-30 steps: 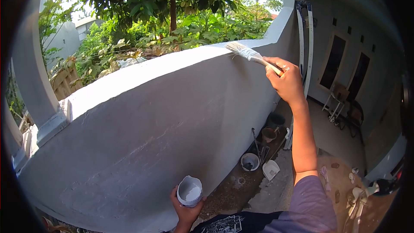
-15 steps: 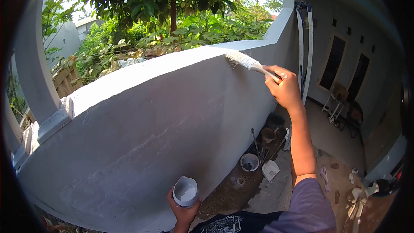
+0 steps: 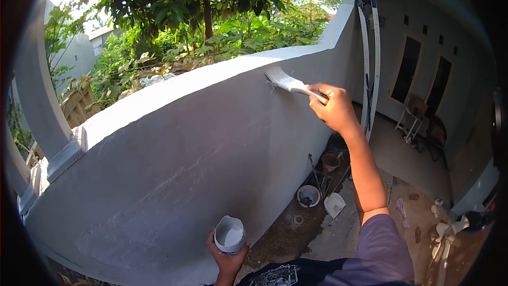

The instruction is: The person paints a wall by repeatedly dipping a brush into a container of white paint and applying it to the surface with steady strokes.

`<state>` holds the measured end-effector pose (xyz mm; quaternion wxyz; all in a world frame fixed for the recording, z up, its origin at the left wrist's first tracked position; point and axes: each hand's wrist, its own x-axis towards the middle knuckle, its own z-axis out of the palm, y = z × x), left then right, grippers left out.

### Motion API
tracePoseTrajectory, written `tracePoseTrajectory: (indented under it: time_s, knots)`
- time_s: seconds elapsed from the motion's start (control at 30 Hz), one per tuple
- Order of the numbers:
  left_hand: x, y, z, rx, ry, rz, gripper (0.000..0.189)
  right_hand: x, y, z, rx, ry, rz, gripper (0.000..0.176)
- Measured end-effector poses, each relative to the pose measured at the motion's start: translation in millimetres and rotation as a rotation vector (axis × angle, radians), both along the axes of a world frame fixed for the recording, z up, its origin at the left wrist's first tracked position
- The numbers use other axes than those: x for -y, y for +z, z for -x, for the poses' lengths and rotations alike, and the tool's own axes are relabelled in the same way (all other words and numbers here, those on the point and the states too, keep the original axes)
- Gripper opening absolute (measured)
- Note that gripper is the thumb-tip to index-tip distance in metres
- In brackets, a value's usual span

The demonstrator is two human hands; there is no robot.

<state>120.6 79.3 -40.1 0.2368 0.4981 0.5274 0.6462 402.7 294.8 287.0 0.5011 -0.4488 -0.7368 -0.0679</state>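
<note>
My right hand (image 3: 329,107) grips the handle of a wide paintbrush (image 3: 286,82), with white paint on the bristles and on my fingers. The bristle tips touch the upper part of the grey wall (image 3: 211,127), just under its sunlit top edge. Low in the view, my left hand (image 3: 228,260) is wrapped round a small cup (image 3: 229,234) with a ragged rim, held upright with white paint inside.
Buckets (image 3: 308,196), a white dustpan (image 3: 334,205) and tools lie on the ground at the wall's foot. A ladder (image 3: 371,63) leans behind my right arm. A chair (image 3: 414,109) stands farther right; trees and plants rise beyond the wall.
My right hand and the brush have moved slightly left and down, and the bristles now lie against the wall's face below the edge. My left hand still holds the cup.
</note>
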Motion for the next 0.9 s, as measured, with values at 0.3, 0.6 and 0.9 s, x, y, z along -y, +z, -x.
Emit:
tracePoseTrajectory:
  time_s: [0.3,0.6,0.9]
  knots:
    - [6,9,-6,-0.018,-0.031,-0.001,0.102,-2,3,-6,-0.028,0.033,-0.041,0.027]
    - [12,15,-10,-0.006,0.048,-0.024,0.100,-5,-1,-13,-0.074,0.036,0.045,0.026]
    - [17,11,-9,-0.028,0.015,-0.003,0.102,-2,2,-14,-0.053,0.023,0.046,0.026]
